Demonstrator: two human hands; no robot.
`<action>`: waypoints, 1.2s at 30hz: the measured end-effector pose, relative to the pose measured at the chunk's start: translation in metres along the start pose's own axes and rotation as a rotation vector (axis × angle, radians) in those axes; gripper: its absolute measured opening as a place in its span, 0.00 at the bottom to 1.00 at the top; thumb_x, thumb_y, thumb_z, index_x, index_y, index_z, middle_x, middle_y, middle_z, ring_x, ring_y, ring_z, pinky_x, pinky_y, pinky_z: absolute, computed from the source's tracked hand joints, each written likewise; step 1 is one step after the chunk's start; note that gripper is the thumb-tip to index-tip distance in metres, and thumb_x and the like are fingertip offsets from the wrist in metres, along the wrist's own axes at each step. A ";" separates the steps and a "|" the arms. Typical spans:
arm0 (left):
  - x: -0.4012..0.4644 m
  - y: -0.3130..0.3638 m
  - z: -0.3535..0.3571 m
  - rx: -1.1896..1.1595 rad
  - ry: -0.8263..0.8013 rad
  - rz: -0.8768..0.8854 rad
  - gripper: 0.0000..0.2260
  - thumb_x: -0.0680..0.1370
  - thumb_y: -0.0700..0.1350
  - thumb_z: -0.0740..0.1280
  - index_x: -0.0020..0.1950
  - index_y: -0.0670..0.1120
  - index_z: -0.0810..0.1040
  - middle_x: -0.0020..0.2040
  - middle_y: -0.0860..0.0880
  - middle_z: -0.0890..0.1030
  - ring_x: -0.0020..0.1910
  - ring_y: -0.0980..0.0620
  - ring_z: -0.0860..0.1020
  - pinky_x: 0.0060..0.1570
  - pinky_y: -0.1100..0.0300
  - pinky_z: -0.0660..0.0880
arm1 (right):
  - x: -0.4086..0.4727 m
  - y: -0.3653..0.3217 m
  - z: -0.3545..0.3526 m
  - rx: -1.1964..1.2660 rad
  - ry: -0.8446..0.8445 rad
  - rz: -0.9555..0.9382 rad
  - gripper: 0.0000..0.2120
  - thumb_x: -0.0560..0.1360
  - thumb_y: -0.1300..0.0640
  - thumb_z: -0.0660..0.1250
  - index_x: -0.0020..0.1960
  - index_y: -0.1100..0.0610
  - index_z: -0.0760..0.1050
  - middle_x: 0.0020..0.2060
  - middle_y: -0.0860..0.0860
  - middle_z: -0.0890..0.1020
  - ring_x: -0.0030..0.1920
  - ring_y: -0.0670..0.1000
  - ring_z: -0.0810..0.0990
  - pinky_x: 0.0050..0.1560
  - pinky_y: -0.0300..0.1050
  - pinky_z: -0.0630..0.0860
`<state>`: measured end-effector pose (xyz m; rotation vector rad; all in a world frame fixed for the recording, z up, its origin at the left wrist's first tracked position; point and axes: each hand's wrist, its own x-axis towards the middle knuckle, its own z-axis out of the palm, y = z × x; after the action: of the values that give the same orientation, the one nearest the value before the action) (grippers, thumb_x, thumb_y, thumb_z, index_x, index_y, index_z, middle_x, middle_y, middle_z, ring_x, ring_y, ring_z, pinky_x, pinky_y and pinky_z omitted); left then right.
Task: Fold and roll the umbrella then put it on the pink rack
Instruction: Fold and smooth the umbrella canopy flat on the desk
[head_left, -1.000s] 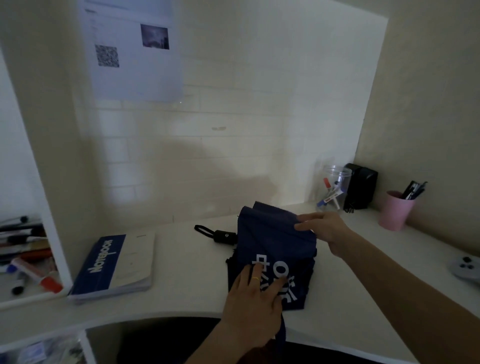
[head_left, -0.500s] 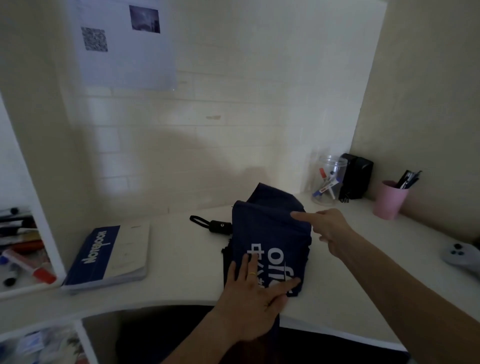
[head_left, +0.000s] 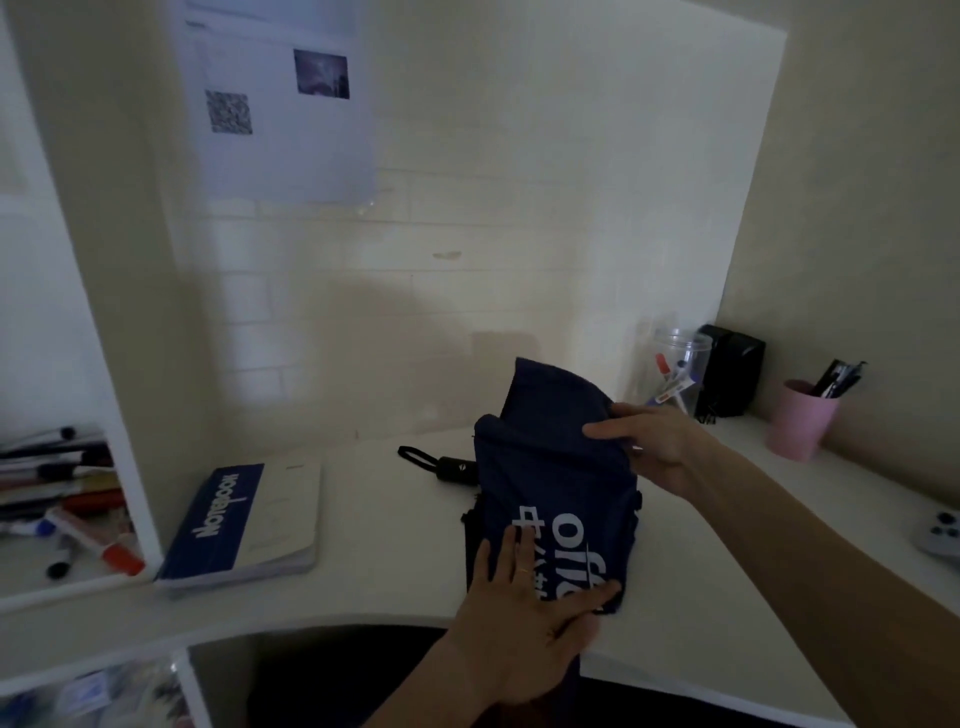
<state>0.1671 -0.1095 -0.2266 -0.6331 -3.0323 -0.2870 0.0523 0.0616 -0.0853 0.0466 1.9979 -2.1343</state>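
A navy blue umbrella (head_left: 550, 467) with white lettering lies partly folded on the white desk (head_left: 384, 561). Its black handle (head_left: 457, 469) with a wrist loop sticks out to the left. My left hand (head_left: 524, 613) lies flat with spread fingers on the near end of the cloth, pressing it onto the desk. My right hand (head_left: 649, 441) holds a raised flap of the cloth at the far right side, thumb on top and fingers under the fold. No pink rack is in view.
A blue and white notebook (head_left: 244, 525) lies left of the umbrella. A clear jar (head_left: 675, 374), a black box (head_left: 730, 369) and a pink cup (head_left: 802, 421) of pens stand at the back right. A grey controller (head_left: 940, 532) is at the right edge. Markers (head_left: 67, 499) fill the left shelf.
My right hand has shifted from touching the far edge with a straight finger to holding a cloth flap, which now stands higher. My left hand stays pressed on the near end.
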 end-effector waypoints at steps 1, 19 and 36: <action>0.000 0.000 0.000 -0.003 -0.003 0.000 0.19 0.83 0.67 0.41 0.71 0.81 0.39 0.81 0.41 0.33 0.79 0.39 0.31 0.75 0.35 0.34 | -0.001 0.002 -0.002 -0.005 0.007 -0.007 0.37 0.63 0.72 0.79 0.69 0.67 0.70 0.57 0.61 0.82 0.51 0.58 0.84 0.39 0.50 0.84; 0.004 -0.013 -0.024 -0.475 0.046 -0.128 0.16 0.85 0.59 0.53 0.70 0.56 0.65 0.69 0.52 0.72 0.68 0.50 0.69 0.73 0.47 0.63 | -0.044 0.102 -0.016 -0.433 0.425 -0.511 0.33 0.68 0.61 0.79 0.68 0.50 0.68 0.40 0.50 0.84 0.44 0.47 0.84 0.50 0.49 0.81; 0.064 -0.042 -0.074 -1.444 0.512 -0.512 0.46 0.71 0.28 0.75 0.81 0.46 0.53 0.67 0.46 0.75 0.52 0.48 0.83 0.51 0.53 0.82 | -0.032 0.138 -0.018 -0.597 0.223 -0.308 0.31 0.69 0.56 0.79 0.64 0.53 0.64 0.55 0.51 0.77 0.43 0.48 0.83 0.40 0.38 0.79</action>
<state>0.0913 -0.1357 -0.1567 0.2809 -1.9638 -2.2228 0.1063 0.0762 -0.2170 -0.1320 2.8550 -1.6419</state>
